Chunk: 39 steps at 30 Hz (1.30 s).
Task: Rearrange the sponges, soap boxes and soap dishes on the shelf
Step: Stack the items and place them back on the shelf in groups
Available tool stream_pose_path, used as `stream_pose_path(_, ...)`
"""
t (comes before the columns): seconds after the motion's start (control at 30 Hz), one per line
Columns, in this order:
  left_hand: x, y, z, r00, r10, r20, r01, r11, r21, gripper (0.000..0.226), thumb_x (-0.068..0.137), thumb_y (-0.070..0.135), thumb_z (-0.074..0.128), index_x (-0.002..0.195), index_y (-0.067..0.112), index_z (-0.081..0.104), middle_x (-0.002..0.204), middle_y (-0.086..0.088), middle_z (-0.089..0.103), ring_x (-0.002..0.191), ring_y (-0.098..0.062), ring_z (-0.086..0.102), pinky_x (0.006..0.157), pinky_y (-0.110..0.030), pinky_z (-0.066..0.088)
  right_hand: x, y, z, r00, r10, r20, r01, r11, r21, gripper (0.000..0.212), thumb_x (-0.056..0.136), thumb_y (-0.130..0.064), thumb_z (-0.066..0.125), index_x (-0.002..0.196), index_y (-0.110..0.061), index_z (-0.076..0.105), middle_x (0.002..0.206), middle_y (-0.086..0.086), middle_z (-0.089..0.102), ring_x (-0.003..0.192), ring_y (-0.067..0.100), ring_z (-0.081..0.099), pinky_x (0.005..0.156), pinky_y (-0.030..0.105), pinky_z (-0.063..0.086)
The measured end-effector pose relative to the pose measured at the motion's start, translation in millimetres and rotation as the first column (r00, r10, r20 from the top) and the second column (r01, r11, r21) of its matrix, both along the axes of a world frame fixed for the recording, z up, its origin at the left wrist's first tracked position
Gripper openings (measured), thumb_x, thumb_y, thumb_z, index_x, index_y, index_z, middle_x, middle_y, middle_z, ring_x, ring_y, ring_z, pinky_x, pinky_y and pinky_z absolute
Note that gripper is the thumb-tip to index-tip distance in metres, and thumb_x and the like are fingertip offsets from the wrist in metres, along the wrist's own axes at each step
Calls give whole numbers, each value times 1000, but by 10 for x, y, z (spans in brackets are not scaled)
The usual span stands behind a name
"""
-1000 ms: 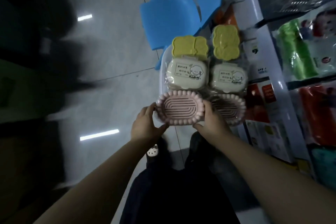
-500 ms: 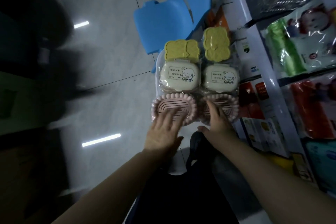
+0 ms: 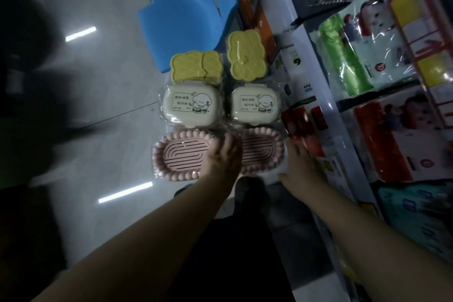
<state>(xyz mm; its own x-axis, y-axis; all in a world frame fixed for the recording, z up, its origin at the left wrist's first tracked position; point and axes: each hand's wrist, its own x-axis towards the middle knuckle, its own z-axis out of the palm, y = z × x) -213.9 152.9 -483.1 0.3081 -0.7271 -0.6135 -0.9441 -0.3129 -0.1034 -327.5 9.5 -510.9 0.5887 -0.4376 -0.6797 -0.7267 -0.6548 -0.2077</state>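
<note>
Left hand [image 3: 221, 157] rests flat-fingered on the left pink soap dish [image 3: 182, 157]; right hand [image 3: 300, 167] open, empty. Light, rigid, slippery-wrapped: best held by its beaded rim.

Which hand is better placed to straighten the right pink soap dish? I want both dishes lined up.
Right, probably. The right hand lies open beside the right pink soap dish, while the left hand rests between both dishes.

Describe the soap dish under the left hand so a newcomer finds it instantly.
Start at the blue plastic stool. Two columns run toward the person: yellow sponges, cream soap boxes, pink dishes. It is the left pink soap dish, bead-rimmed; the left hand rests on its right end.
</note>
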Motion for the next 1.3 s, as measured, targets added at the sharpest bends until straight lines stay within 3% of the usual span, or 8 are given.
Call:
stream_pose_path(0.17, -3, -116, -167, 997, 53, 55, -54, 998, 19, 73, 99, 33, 31, 147, -2, -10, 157, -16, 0, 143, -24, 9, 110, -32, 20, 36, -91, -165, 997, -78, 31, 73, 990, 120, 86, 76, -18, 73, 144, -16, 21, 143, 13, 37, 128, 32, 38, 103, 43, 39)
stream_pose_path(0.37, -34, -235, -255, 989, 144, 23, -145, 988, 44, 78, 97, 22, 38, 146, 3, -20, 153, -22, 13, 141, -30, 13, 107, -34, 21, 38, -121, -310, 981, -162, 108, 136, 967, 217, 78, 75, -18, 72, 138, -21, 27, 132, 9, 51, 119, 28, 49, 97, 41, 45)
stream_pose_path(0.6, -81, -347, -75, 993, 110, -44, -113, 991, -76, 87, 92, 28, 53, 149, 5, -9, 151, -21, 21, 133, -31, 26, 103, -39, 27, -142, -172, -153, 904, -393, 171, 338, 899, 279, 59, 76, -9, 70, 124, -27, 39, 116, -2, 61, 104, 19, 60, 85, 38, 53)
stream_pose_path(0.77, -25, -275, 224, 991, 136, 16, -131, 975, -178, 96, 76, 51, 66, 149, 5, 22, 135, -10, 51, 114, -25, 49, 89, -34, 41, -150, -210, 344, 889, -393, 233, 321, 900, 295, 67, 77, -8, 72, 133, -22, 37, 116, -5, 57, 102, 12, 57, 76, 23, 44)
stream_pose_path(0.93, 219, 168, 614, 983, 182, 3, -177, 960, -215, 93, 90, 46, 50, 149, 5, -10, 153, -10, 23, 131, -27, 27, 105, -38, 28, 140, 128, 759, 932, -267, 246, 221, 955, 197, 68, 78, -16, 69, 132, -26, 31, 122, 3, 56, 103, 22, 58, 84, 41, 53)
stream_pose_path(1.07, 433, 759, 840, 965, 260, -24, -259, 942, -215, 91, 87, 45, 54, 151, 8, 1, 155, -6, 22, 134, -27, 28, 102, -36, 31, 408, 601, 951, 955, -153, 254, 105, 975, 195, 61, 80, -20, 67, 131, -23, 34, 124, 9, 52, 111, 28, 53, 90, 42, 49)
stream_pose_path(1.17, 544, 1130, 811, 941, 337, -37, -338, 924, -180, 105, 67, 50, 74, 148, 10, 19, 142, -7, 46, 119, -27, 49, 89, -38, 44, 583, 959, 959, 954, -108, 281, 43, 973, 226, 59, 82, -17, 63, 134, -17, 36, 132, 9, 47, 120, 26, 47, 97, 37, 43)
stream_pose_path(1.3, 654, 1395, 567, 926, 361, -110, -373, 919, -129, 100, 82, 49, 61, 152, 15, -2, 158, -4, 18, 135, -27, 34, 103, -38, 32, 710, 1204, 769, 955, -102, 277, 28, 965, 260, 62, 77, -12, 65, 132, -16, 37, 130, 9, 45, 119, 26, 47, 96, 36, 43)
